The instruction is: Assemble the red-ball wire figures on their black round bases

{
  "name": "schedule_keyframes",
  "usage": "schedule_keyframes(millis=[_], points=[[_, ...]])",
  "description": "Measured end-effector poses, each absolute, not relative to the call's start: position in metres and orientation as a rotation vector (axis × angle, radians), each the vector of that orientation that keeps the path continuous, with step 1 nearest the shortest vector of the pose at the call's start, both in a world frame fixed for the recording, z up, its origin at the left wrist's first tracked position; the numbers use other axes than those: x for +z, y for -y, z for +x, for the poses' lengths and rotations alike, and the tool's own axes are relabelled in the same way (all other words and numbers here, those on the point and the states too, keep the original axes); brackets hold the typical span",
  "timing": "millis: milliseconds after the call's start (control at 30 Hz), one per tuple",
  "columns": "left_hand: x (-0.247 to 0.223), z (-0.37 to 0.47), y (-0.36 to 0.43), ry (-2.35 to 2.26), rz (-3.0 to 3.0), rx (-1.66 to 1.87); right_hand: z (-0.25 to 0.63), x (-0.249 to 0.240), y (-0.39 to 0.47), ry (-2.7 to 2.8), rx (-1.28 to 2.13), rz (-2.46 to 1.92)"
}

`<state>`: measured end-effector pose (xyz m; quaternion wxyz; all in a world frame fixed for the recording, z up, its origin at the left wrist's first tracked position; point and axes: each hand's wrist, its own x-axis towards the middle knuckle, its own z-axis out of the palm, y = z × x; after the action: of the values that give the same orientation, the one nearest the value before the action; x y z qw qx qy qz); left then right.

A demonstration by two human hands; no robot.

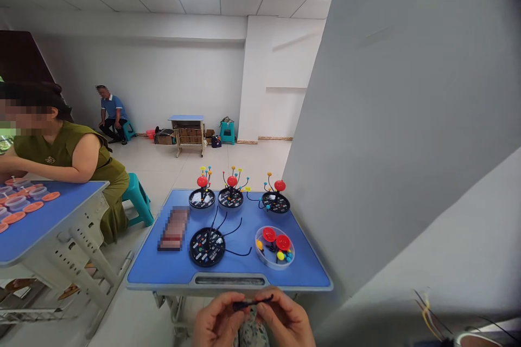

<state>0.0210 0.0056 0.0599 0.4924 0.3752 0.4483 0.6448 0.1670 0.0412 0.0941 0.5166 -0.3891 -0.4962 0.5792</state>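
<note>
My left hand [222, 320] and my right hand [285, 317] are close together in front of the desk's near edge. Between them they pinch a thin black plastic piece [251, 303], its left end thicker and its right end slim. Just beyond, on the desk, lies a round black base [207, 248] with several curved black arms sticking out of its centre. To its right stands a clear plastic bowl [277, 267] holding two red half-shells [283, 242], a yellow ball [280, 256], and small blue, orange and black parts.
Three planet models with red balls [232, 181] line the far side of the blue desk [240, 227]. A blurred reddish rectangular item [175, 229] lies at left. A grey wall [391, 119] rises close on the right. Another person [85, 157] sits at a neighbouring desk [61, 222].
</note>
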Motion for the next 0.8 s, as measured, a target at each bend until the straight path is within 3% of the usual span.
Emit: schedule_keyframes(millis=[567,800], points=[[0.050,-0.011,-0.009,-1.128,1.451,1.378,0.172,0.089,-0.036,1.577,0.973,-0.861],[0.045,-0.005,-0.006,-1.006,1.231,1.406,0.177,0.081,-0.035,1.650,0.924,-0.849]])
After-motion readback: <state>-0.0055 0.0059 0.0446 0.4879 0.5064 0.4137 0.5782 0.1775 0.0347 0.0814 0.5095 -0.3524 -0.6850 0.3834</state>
